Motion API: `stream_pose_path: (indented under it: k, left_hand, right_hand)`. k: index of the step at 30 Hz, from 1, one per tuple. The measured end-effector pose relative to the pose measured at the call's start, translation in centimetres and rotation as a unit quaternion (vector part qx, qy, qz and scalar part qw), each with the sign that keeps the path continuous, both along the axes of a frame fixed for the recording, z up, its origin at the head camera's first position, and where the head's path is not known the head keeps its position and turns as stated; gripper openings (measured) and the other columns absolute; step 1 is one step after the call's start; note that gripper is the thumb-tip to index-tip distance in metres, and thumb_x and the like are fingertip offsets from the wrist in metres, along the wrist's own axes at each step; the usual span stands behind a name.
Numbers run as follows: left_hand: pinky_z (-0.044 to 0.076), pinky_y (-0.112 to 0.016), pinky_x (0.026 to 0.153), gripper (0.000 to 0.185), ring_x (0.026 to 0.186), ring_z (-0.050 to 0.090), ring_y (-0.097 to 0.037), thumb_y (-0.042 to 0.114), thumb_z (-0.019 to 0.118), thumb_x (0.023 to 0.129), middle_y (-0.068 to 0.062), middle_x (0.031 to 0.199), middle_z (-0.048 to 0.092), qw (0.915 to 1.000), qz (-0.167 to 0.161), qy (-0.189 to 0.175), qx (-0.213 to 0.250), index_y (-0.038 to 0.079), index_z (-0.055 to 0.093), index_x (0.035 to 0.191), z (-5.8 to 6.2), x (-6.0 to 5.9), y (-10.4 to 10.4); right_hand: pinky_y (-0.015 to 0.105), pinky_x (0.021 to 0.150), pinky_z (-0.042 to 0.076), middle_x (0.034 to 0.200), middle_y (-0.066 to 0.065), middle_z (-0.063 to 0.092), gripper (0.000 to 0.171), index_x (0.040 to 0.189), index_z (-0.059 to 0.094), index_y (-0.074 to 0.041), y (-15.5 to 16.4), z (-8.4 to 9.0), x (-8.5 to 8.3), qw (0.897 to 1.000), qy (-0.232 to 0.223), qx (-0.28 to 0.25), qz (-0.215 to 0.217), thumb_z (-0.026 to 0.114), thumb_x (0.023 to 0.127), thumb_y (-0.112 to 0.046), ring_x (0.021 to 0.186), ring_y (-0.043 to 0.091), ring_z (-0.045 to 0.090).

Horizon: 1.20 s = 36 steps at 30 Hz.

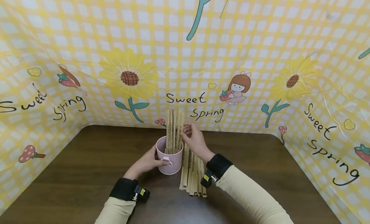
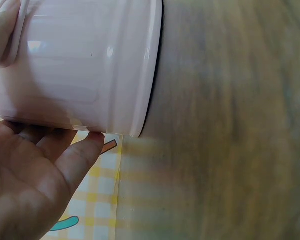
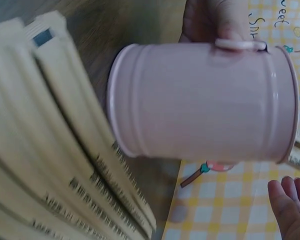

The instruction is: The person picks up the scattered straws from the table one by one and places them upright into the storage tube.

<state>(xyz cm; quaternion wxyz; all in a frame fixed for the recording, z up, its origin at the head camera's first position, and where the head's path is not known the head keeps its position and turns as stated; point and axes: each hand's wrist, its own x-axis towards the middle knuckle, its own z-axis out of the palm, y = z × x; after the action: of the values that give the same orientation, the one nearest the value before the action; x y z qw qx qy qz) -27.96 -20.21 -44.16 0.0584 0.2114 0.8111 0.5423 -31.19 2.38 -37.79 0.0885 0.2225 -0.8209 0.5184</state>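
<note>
Sticks (image 1: 193, 177) lie flat in a row on the dark wooden table (image 1: 86, 166) nearest the person, printed lettering along them too small to read. Just behind, the left hand (image 1: 147, 161) wraps its fingers round the pink bucket (image 1: 170, 161), steadying it upright. Right hand (image 1: 194, 139) pinches one of the upright sticks (image 1: 174, 131) standing in that bucket. Farther back, the checked yellow backdrop (image 1: 185, 57) reads "Sweet Spring" beside sunflowers.
</note>
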Motion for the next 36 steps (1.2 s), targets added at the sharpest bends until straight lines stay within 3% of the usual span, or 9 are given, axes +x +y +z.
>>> stream_pose_path:
  k: [7, 13, 14, 17, 20, 23, 26, 30, 36]
  left_hand:
    - [0.050, -0.030, 0.099, 0.105, 0.135, 0.049, -0.041, 0.019, 0.085, 0.084, -0.031, 0.153, 0.041, 1.0000, 0.005, 0.002, 0.007, -0.001, 0.016, 0.160, -0.1, 0.0, 0.0]
    - [0.048, -0.030, 0.101, 0.104, 0.135, 0.049, -0.040, 0.020, 0.085, 0.085, -0.032, 0.152, 0.042, 1.0000, 0.008, -0.003, 0.004, -0.004, 0.016, 0.159, -0.2, 0.2, 0.0]
    - [0.048, -0.032, 0.102, 0.104, 0.135, 0.049, -0.040, 0.019, 0.085, 0.085, -0.032, 0.152, 0.042, 0.9999, 0.010, -0.004, 0.005, -0.003, 0.016, 0.159, -0.2, 0.2, 0.0]
    - [0.048, -0.038, 0.104, 0.105, 0.137, 0.048, -0.042, 0.020, 0.085, 0.085, -0.030, 0.154, 0.041, 0.9999, 0.011, -0.004, 0.000, -0.001, 0.016, 0.160, -0.1, 0.2, 0.0]
    - [0.048, -0.041, 0.104, 0.105, 0.137, 0.048, -0.043, 0.020, 0.085, 0.085, -0.030, 0.154, 0.040, 0.9999, 0.011, -0.004, -0.001, 0.001, 0.016, 0.160, 0.0, 0.1, -0.1]
    - [0.049, -0.040, 0.102, 0.104, 0.136, 0.049, -0.043, 0.019, 0.085, 0.085, -0.030, 0.153, 0.041, 1.0000, 0.007, 0.001, 0.003, 0.001, 0.017, 0.160, 0.0, 0.0, -0.1]
    - [0.049, -0.037, 0.102, 0.103, 0.136, 0.049, -0.043, 0.018, 0.085, 0.085, -0.030, 0.153, 0.041, 1.0000, 0.003, 0.003, 0.009, 0.000, 0.017, 0.160, 0.0, -0.1, -0.1]
    - [0.048, -0.036, 0.102, 0.105, 0.137, 0.048, -0.042, 0.019, 0.085, 0.084, -0.030, 0.154, 0.040, 1.0000, 0.005, 0.001, 0.005, 0.000, 0.016, 0.160, 0.0, 0.0, -0.2]
    - [0.047, -0.044, 0.105, 0.107, 0.137, 0.048, -0.043, 0.020, 0.086, 0.084, -0.030, 0.154, 0.039, 1.0000, 0.008, -0.003, 0.001, 0.000, 0.014, 0.160, 0.0, 0.1, -0.1]
  right_hand:
    - [0.039, 0.095, 0.051, 0.115, 0.020, 0.064, 0.034, 0.133, 0.052, 0.001, 2.0, -0.5, -0.9, 1.000, 0.011, -0.011, -0.013, 0.060, 0.104, -0.014, 0.109, 0.031, 0.062]
    - [0.032, 0.078, 0.051, 0.114, 0.006, 0.059, 0.038, 0.137, 0.050, -0.011, 6.1, -9.0, -7.7, 0.999, 0.005, -0.024, 0.042, 0.059, 0.105, -0.030, 0.099, 0.019, 0.059]
    - [0.034, 0.074, 0.051, 0.112, 0.007, 0.058, 0.037, 0.136, 0.050, -0.011, 6.6, -10.1, -8.6, 0.999, -0.017, -0.026, 0.040, 0.059, 0.105, -0.029, 0.095, 0.019, 0.059]
    - [0.037, 0.071, 0.053, 0.103, 0.010, 0.057, 0.032, 0.132, 0.051, -0.003, 7.4, -9.5, -7.3, 0.998, -0.067, -0.013, 0.011, 0.058, 0.104, -0.018, 0.086, 0.024, 0.059]
    - [0.044, 0.074, 0.057, 0.095, 0.013, 0.055, 0.030, 0.128, 0.052, 0.006, 7.2, -6.5, -4.2, 0.990, -0.138, 0.001, -0.037, 0.057, 0.101, -0.004, 0.084, 0.033, 0.061]
    - [0.045, 0.077, 0.058, 0.089, 0.012, 0.051, 0.030, 0.126, 0.051, 0.014, 7.0, -5.1, -2.6, 0.984, -0.165, 0.028, -0.062, 0.053, 0.098, 0.004, 0.087, 0.039, 0.060]
    - [0.045, 0.078, 0.060, 0.090, 0.013, 0.051, 0.031, 0.125, 0.053, 0.015, 7.0, -5.0, -2.5, 0.977, -0.193, 0.048, -0.073, 0.053, 0.095, 0.006, 0.088, 0.039, 0.063]
    - [0.040, 0.073, 0.062, 0.096, 0.018, 0.054, 0.034, 0.124, 0.056, 0.012, 7.6, -6.4, -3.6, 0.973, -0.218, 0.053, -0.054, 0.060, 0.092, 0.002, 0.083, 0.032, 0.066]
    - [0.038, 0.070, 0.062, 0.099, 0.023, 0.059, 0.042, 0.127, 0.054, 0.014, 7.4, -7.1, -3.7, 0.965, -0.246, 0.070, -0.056, 0.065, 0.089, 0.001, 0.078, 0.029, 0.066]
